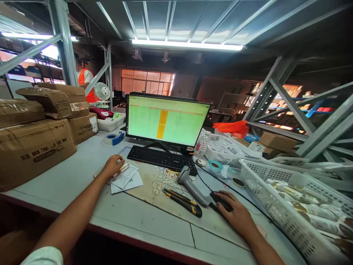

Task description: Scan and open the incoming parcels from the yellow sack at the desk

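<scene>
My right hand (234, 213) rests on a black computer mouse (220, 200), fingers curled over it. My left hand (111, 166) lies closed on a small stack of papers and a booklet (125, 177) left of the black keyboard (161, 158). A monitor (167, 119) shows a green spreadsheet with an orange column. A grey barcode scanner (191, 186) and a yellow-black utility knife (183, 201) lie between my hands on a cardboard mat.
Taped cardboard boxes (35, 143) are stacked at the left. White plastic baskets (286, 209) with wrapped items stand at the right. A tape dispenser (113, 138), a small bottle (202, 143) and tape rolls sit near the monitor. A person in an orange vest (86, 82) stands far back left.
</scene>
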{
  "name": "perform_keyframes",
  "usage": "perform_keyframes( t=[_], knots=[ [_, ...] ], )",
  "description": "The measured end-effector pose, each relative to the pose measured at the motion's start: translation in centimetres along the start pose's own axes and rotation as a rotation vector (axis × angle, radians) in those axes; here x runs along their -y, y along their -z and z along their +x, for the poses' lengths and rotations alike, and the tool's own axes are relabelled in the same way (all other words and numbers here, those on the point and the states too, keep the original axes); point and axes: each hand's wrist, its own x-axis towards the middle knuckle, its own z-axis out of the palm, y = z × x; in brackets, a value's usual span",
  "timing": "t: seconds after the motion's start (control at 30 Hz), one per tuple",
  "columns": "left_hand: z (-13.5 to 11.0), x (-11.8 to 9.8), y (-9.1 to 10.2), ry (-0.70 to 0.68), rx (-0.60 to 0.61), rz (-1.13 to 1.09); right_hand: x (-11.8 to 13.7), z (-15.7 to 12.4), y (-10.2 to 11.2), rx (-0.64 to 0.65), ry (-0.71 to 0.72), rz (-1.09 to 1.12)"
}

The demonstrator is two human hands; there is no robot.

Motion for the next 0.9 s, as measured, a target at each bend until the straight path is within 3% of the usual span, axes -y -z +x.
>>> perform_keyframes(
  t=[0.43, 0.7, 0.9],
  knots=[
    [-0.3, 0.2, 0.3, 0.006, 0.057, 0.022, -0.7, 0.0, -0.6, -0.023, 0.027, -0.029],
    [-0.6, 0.2, 0.5, 0.018, 0.132, 0.049, -0.2, 0.1, -0.1, 0.000, -0.081, -0.013],
    [-1.1, -0.7, 1.6, 0.056, 0.226, 0.124, -0.3, -0.1, -0.4, 0.013, -0.085, -0.002]
  ],
)
